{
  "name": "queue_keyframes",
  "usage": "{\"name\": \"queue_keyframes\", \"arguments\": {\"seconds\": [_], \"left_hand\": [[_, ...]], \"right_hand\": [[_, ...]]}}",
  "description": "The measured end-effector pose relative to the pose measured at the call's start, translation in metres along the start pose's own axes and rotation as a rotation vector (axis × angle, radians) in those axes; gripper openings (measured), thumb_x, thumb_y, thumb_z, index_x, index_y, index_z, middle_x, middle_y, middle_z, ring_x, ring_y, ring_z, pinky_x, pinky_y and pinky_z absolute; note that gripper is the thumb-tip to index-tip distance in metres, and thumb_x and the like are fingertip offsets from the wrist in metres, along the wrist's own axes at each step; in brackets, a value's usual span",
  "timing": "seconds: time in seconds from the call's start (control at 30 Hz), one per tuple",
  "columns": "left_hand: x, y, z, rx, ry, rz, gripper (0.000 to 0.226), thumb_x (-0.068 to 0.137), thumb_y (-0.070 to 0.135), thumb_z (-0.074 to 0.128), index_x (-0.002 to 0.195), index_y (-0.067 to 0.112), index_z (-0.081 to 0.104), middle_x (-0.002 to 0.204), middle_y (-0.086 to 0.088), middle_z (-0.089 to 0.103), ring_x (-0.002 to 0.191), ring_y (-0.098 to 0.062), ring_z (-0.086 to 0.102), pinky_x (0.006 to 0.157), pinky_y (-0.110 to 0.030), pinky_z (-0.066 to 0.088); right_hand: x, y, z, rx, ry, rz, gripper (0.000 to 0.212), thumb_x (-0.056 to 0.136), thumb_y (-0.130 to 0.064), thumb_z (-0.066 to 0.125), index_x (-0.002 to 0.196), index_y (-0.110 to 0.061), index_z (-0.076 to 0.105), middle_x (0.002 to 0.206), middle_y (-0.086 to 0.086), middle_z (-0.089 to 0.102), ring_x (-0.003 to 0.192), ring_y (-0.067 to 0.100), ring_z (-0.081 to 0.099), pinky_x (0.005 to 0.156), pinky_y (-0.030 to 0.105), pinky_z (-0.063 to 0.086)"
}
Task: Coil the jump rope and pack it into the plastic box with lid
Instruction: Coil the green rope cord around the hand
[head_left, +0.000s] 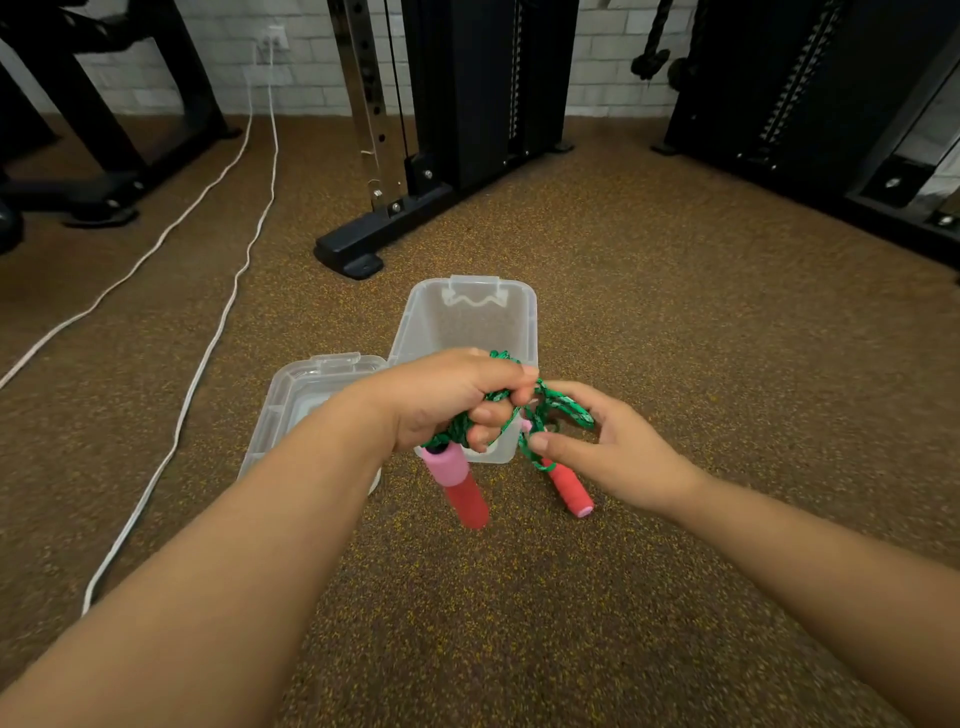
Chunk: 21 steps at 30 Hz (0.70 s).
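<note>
- A gym floor (675, 322) of brown rubber flecked with yellow is seen, with black weight-machine frames (467, 104) against a white brick wall (291, 78) and two white cables (228, 291) trailing across the left.
- The jump rope (563, 405) is a green braided cord, bunched in loose loops and held above the floor in front of the box.
- Two foam handles are noted: one (460, 480) pink over red hanging below the left hand, one (571, 491) red with a pink end below the right.
- The left hand (452, 397) is closed around the gathered cord.
- The right hand (618, 447) is partly curled, fingers among the loops; a firm hold cannot be confirmed.
- The clear plastic box (467, 322) stands open on the floor; its lid (306, 395) lies just beside it, left.
- No legible writing is observed.
</note>
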<state>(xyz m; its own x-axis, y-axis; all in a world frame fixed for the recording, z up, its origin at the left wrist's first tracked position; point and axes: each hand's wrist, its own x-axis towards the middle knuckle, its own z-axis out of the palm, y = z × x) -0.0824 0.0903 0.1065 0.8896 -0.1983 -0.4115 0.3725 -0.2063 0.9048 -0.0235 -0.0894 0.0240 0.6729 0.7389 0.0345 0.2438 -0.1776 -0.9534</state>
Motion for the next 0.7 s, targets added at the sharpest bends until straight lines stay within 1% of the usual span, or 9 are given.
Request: {"name": "queue_keyframes", "arguments": {"seconds": [0.07, 0.13, 0.23, 0.3, 0.33, 0.43, 0.5, 0.57, 0.7], "left_hand": [[-0.001, 0.000, -0.003, -0.049, 0.019, 0.008, 0.031, 0.097, 0.026, 0.041, 0.067, 0.015, 0.046, 0.041, 0.006, 0.029, 0.039, -0.011, 0.031, 0.047, -0.023, 0.031], [-0.002, 0.001, -0.008, -0.068, 0.051, 0.017, 0.031, 0.097, 0.026, 0.041, 0.068, 0.016, 0.046, 0.042, 0.006, 0.029, 0.039, -0.011, 0.031, 0.046, -0.022, 0.031], [-0.004, 0.002, -0.012, -0.083, 0.100, 0.026, 0.031, 0.097, 0.026, 0.041, 0.069, 0.016, 0.045, 0.042, 0.006, 0.028, 0.039, -0.011, 0.031, 0.044, -0.020, 0.033], [-0.004, 0.002, -0.014, -0.091, 0.115, 0.030, 0.031, 0.097, 0.026, 0.041, 0.069, 0.016, 0.046, 0.042, 0.006, 0.029, 0.039, -0.011, 0.031, 0.043, -0.019, 0.033], [-0.003, 0.003, -0.014, -0.092, 0.120, 0.032, 0.031, 0.097, 0.026, 0.041, 0.069, 0.016, 0.046, 0.042, 0.006, 0.029, 0.039, -0.011, 0.031, 0.042, -0.019, 0.034], [-0.004, 0.004, -0.016, -0.094, 0.128, 0.042, 0.030, 0.097, 0.025, 0.041, 0.069, 0.015, 0.046, 0.042, 0.005, 0.029, 0.039, -0.012, 0.031, 0.042, -0.019, 0.033], [-0.006, 0.007, -0.017, -0.095, 0.129, 0.051, 0.030, 0.097, 0.025, 0.041, 0.069, 0.015, 0.046, 0.042, 0.005, 0.029, 0.039, -0.012, 0.030, 0.042, -0.019, 0.033], [-0.009, 0.009, -0.018, -0.098, 0.133, 0.061, 0.030, 0.097, 0.025, 0.041, 0.069, 0.015, 0.045, 0.042, 0.005, 0.028, 0.039, -0.012, 0.030, 0.042, -0.019, 0.032], [-0.009, 0.009, -0.017, -0.075, 0.130, 0.053, 0.030, 0.097, 0.024, 0.042, 0.068, 0.015, 0.046, 0.042, 0.005, 0.029, 0.039, -0.012, 0.030, 0.043, -0.020, 0.031]], "right_hand": [[0.001, 0.005, 0.003, 0.074, -0.019, 0.065, 0.024, 0.085, -0.015, 0.068, 0.109, -0.018, 0.066, 0.107, 0.000, 0.071, 0.100, 0.013, 0.064, 0.096, 0.032, 0.048], [0.000, 0.009, 0.002, 0.162, -0.040, 0.114, 0.010, 0.088, -0.006, 0.062, 0.095, -0.011, 0.067, 0.091, 0.000, 0.070, 0.085, 0.009, 0.063, 0.086, 0.029, 0.050], [-0.004, 0.011, -0.006, 0.240, -0.022, 0.172, 0.018, 0.084, -0.014, 0.064, 0.100, -0.009, 0.068, 0.089, 0.002, 0.070, 0.080, 0.006, 0.063, 0.079, 0.020, 0.049], [-0.005, 0.011, -0.009, 0.283, -0.019, 0.212, 0.027, 0.076, -0.022, 0.066, 0.101, -0.011, 0.070, 0.088, 0.007, 0.067, 0.076, 0.008, 0.061, 0.074, 0.018, 0.050], [-0.005, 0.011, -0.008, 0.304, -0.004, 0.231, 0.026, 0.075, -0.023, 0.065, 0.097, -0.011, 0.071, 0.087, 0.010, 0.065, 0.074, 0.011, 0.060, 0.071, 0.018, 0.051], [-0.004, 0.016, -0.006, 0.417, 0.136, 0.314, 0.014, 0.087, -0.013, 0.059, 0.094, -0.011, 0.071, 0.079, 0.008, 0.068, 0.068, 0.016, 0.060, 0.064, 0.022, 0.055], [-0.004, 0.024, -0.009, 0.475, 0.242, 0.411, 0.017, 0.095, -0.008, 0.050, 0.092, -0.012, 0.067, 0.069, 0.005, 0.061, 0.058, 0.015, 0.056, 0.057, 0.025, 0.055], [-0.008, 0.031, -0.014, 0.420, 0.242, 0.518, 0.015, 0.096, -0.010, 0.049, 0.092, -0.013, 0.063, 0.067, 0.004, 0.053, 0.055, 0.015, 0.053, 0.056, 0.028, 0.051], [-0.016, 0.039, -0.017, 0.003, 0.136, 0.648, 0.012, 0.096, -0.012, 0.052, 0.094, -0.009, 0.064, 0.071, 0.002, 0.058, 0.055, 0.013, 0.052, 0.049, 0.022, 0.046]]}}
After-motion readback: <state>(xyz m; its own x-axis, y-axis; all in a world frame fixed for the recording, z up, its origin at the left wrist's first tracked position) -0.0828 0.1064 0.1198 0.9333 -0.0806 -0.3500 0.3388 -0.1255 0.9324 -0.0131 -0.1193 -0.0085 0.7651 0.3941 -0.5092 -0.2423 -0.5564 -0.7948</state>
